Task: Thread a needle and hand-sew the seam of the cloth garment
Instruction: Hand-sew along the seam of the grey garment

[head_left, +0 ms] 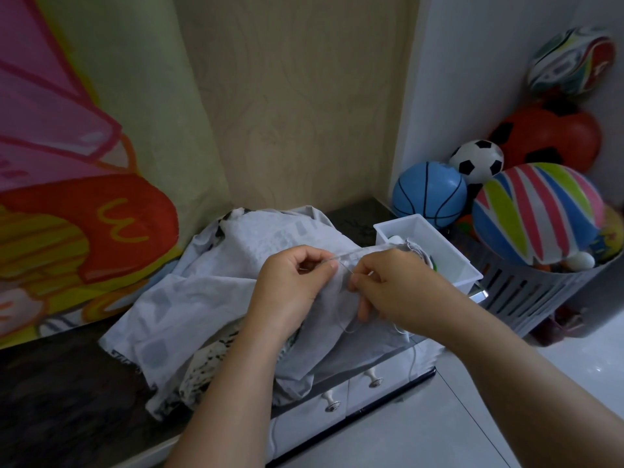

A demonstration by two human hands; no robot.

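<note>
A pale grey garment (189,298) with darker grey patches lies bunched on a dark countertop (60,383). My left hand (290,285) grips a fold of the cloth at its raised edge, fingers curled over it. Just to the right, my right hand (395,285) pinches a thin needle (346,267) between thumb and forefinger, the tip pointing up-left into the fold. A white thread (410,352) trails from under the right hand and hangs down over the counter's front edge.
A white plastic box (449,244) holding sewing bits stands right behind my right hand. A grey slatted basket (526,292) full of balls sits to the right. A colourful play tent (67,163) leans at the left. White drawers (354,390) lie below the counter.
</note>
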